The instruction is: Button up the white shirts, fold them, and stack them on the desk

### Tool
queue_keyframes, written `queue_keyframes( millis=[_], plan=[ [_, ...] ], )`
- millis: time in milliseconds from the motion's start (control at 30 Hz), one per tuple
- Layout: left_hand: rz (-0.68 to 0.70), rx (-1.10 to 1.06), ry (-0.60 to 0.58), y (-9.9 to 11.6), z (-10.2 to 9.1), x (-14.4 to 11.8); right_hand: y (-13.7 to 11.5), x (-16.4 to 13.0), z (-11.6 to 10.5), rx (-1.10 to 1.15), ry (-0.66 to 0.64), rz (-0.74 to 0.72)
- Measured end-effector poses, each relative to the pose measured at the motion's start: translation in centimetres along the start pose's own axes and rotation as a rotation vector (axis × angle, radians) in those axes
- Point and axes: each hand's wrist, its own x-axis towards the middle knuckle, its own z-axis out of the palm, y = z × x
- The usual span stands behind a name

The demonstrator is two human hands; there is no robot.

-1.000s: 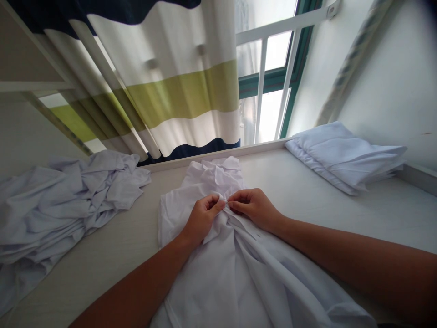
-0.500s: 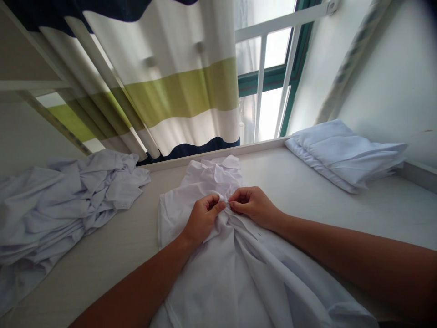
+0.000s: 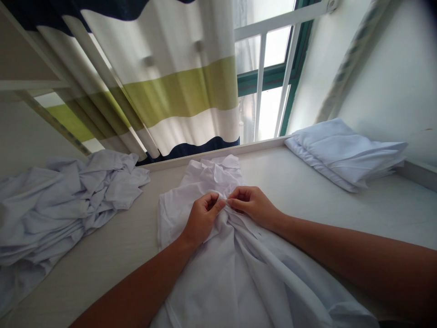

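- Forearms come in from the near edge, one from the near left and one from the near right, and meet at the middle of the tabletop (image 3: 112,255).
- Left hand (image 3: 202,217) is curled, knuckles up, thumb pointing toward the other hand, pinching the front edge of a white shirt (image 3: 211,282) just below its collar.
- Right hand (image 3: 253,205) is curled too, its fingertips (image 3: 232,203) pinching the same spot of cloth; the two hands touch or nearly touch there.
- The white shirt lies flat at the middle of the tabletop, collar toward the far edge, its body running toward the near edge with folds gathered under the hands.
- A crumpled heap of white garments (image 3: 58,205) lies on the left, well apart from the hands.
- A folded stack of white garments (image 3: 344,152) sits at the far right, against the wall.
- A striped curtain (image 3: 164,91) and a window (image 3: 273,68) stand beyond the far edge.
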Motion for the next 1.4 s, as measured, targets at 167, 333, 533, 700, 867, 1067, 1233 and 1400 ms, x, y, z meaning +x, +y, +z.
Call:
queue_keyframes(
  millis=[167, 333, 533, 700, 867, 1067, 1233, 1400],
  plan=[
    [-0.018, -0.015, 0.028, 0.06, 0.07, 0.09, 0.28, 0.05, -0.11, -0.032, 0.007, -0.027],
    [-0.068, -0.062, 0.04, -0.15, -0.03, 0.2, 0.39, 0.06, -0.12, 0.008, -0.001, -0.02],
    [-0.108, 0.019, 0.008, -0.48, -0.39, 0.19, 0.4, 0.19, -0.16, 0.063, -0.028, 0.009],
    [-0.079, 0.037, -0.011, -0.45, -0.41, 0.19, 0.34, 0.33, -0.23, 0.094, -0.048, 0.04],
    [-0.045, 0.093, -0.028, -0.51, -0.3, 0.18, 0.48, 0.27, -0.31, 0.037, -0.051, 0.021],
    [-0.015, 0.189, -0.017, -0.48, -0.29, -0.07, 0.23, 0.09, -0.18, -0.052, -0.038, 0.033],
    [0.012, 0.308, -0.05, 0.12, -0.16, -0.31, -0.2, -0.04, -0.09, -0.198, 0.003, -0.016],
    [0.051, 0.434, -0.104, 0.32, -0.32, -0.32, -0.15, -0.23, 0.06, -0.282, 0.014, -0.084]
  ],
)
